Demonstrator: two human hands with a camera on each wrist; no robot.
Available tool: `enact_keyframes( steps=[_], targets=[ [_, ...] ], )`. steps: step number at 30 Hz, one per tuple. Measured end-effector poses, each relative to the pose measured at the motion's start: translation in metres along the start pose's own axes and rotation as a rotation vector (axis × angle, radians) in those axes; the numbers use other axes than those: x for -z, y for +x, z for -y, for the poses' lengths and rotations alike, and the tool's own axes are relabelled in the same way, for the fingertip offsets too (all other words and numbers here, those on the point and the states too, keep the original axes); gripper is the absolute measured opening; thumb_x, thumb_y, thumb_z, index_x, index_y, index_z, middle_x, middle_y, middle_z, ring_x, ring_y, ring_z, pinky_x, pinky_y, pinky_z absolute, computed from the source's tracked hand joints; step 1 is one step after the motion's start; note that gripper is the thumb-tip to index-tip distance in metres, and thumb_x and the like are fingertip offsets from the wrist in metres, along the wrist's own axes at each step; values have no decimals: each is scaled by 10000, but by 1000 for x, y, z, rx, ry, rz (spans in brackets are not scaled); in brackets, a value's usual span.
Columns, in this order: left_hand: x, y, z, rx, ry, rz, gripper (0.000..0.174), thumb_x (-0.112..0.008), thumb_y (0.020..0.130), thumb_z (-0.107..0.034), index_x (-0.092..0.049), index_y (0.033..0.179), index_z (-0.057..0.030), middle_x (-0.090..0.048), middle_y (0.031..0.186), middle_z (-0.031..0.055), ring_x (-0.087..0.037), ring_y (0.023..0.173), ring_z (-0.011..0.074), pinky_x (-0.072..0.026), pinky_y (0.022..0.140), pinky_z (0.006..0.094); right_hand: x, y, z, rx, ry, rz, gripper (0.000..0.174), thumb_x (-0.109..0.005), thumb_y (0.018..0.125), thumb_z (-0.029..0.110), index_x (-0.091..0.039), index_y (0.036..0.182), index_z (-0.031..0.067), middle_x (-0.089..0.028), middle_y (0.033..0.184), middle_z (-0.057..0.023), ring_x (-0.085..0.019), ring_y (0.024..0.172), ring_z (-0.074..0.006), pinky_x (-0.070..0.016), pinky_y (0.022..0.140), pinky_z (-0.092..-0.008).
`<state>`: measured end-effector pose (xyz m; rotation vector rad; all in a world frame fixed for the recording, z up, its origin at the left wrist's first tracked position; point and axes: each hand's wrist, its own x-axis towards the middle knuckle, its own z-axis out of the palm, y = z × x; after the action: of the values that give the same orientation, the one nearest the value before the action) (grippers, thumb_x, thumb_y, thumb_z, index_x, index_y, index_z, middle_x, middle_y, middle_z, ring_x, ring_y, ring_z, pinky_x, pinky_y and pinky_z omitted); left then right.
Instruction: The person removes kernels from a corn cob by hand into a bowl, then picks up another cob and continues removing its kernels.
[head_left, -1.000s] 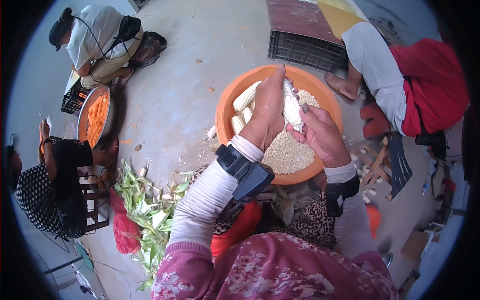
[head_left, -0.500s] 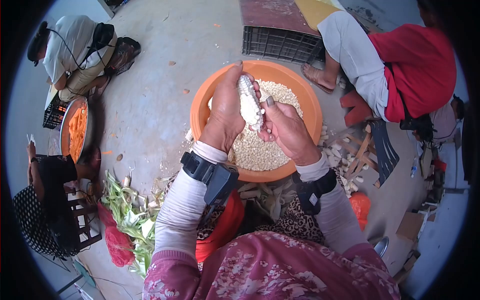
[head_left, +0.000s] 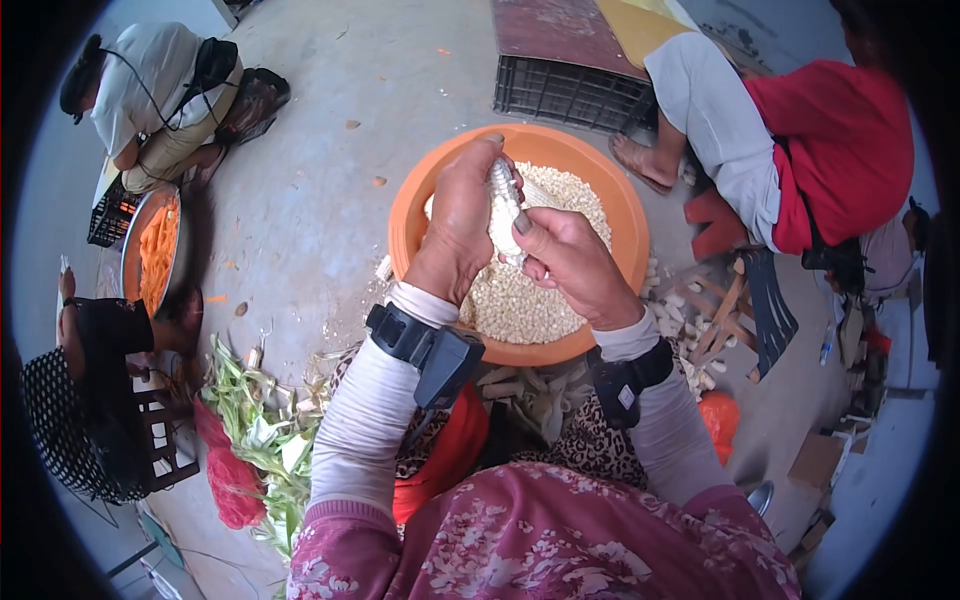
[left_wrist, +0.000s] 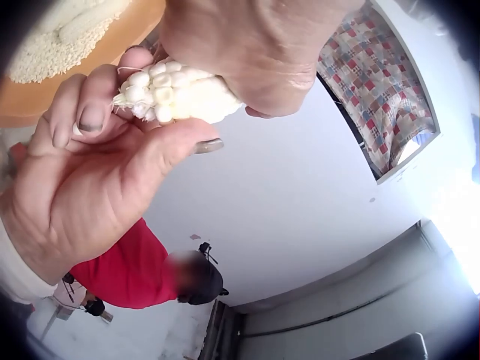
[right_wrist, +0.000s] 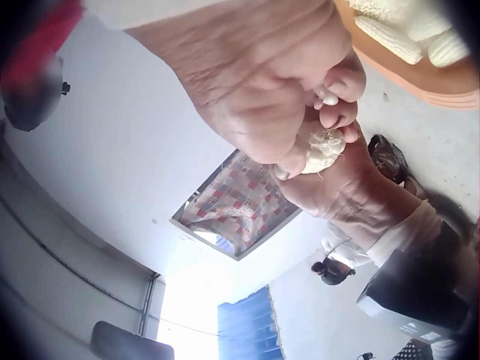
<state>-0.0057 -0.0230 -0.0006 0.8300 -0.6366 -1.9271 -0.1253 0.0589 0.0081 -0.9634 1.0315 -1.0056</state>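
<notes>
My left hand (head_left: 458, 215) grips a white corn cob (head_left: 503, 205) above an orange basin (head_left: 410, 190). Kernels cover part of the cob; its upper end looks stripped. My right hand (head_left: 575, 262) pinches the lower end, thumb pressed on the kernels. In the left wrist view, my left hand (left_wrist: 255, 52) wraps one end of the cob (left_wrist: 180, 94), with my right hand (left_wrist: 97, 172) at the other. The right wrist view has my right hand (right_wrist: 255, 82) holding loose kernels (right_wrist: 328, 97) in its curled fingers, beside the cob's end (right_wrist: 324, 151). Loose kernels (head_left: 520, 300) fill much of the basin.
Husks (head_left: 265, 430) and a red net bag (head_left: 235, 488) lie at left. Stripped cobs (head_left: 690, 335) and a wooden frame (head_left: 725, 315) are right of the basin. A black crate (head_left: 570, 95) stands behind. Several people sit around, two beside a bowl of orange pieces (head_left: 158, 250).
Both hands and the cob have shifted left in the head view since the earliest frame, as has the basin. My right thumb has moved up across the cob.
</notes>
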Motion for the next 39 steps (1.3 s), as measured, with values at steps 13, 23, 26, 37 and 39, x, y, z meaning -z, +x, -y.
enact_keyframes(
  steps=[13, 23, 26, 37, 39],
  targets=[
    [0, -4, -8, 43, -101, 39, 229, -476, 886, -254, -512, 775, -57, -551, 654, 79, -539, 560, 181, -474, 519, 288, 1, -1, -7, 0, 217, 41, 320, -520, 950, 321, -554, 909, 5, -470, 710, 6, -425, 581, -29, -312, 463, -167],
    [-5, 0, -2, 63, -35, 14, 229, -484, 882, -262, -500, 763, -66, -550, 662, 71, -546, 554, 173, -477, 475, 280, 2, -6, 5, 32, -31, 41, 390, -591, 902, 379, -577, 941, -8, -475, 690, 27, -430, 612, -30, -358, 520, -172],
    [-4, 1, -1, 67, -44, 22, 229, -488, 881, -266, -502, 765, -69, -549, 661, 68, -542, 541, 168, -472, 452, 271, 5, -6, 3, 32, -52, 57, 394, -594, 900, 371, -577, 947, -19, -475, 700, 27, -433, 622, -29, -360, 523, -173],
    [0, 2, -3, 81, -103, 93, 250, -493, 888, -280, -512, 755, -69, -554, 664, 70, -542, 571, 181, -478, 508, 282, 7, -5, -4, 65, 20, 84, 334, -531, 943, 332, -553, 904, 0, -472, 699, 18, -417, 606, -32, -346, 507, -174],
    [1, 3, -3, 83, -104, 96, 252, -491, 888, -280, -512, 754, -68, -554, 664, 71, -541, 573, 182, -479, 516, 285, 5, -6, -2, 60, 14, 85, 329, -521, 948, 327, -548, 900, 3, -471, 697, 16, -415, 602, -31, -344, 505, -174]
  ],
)
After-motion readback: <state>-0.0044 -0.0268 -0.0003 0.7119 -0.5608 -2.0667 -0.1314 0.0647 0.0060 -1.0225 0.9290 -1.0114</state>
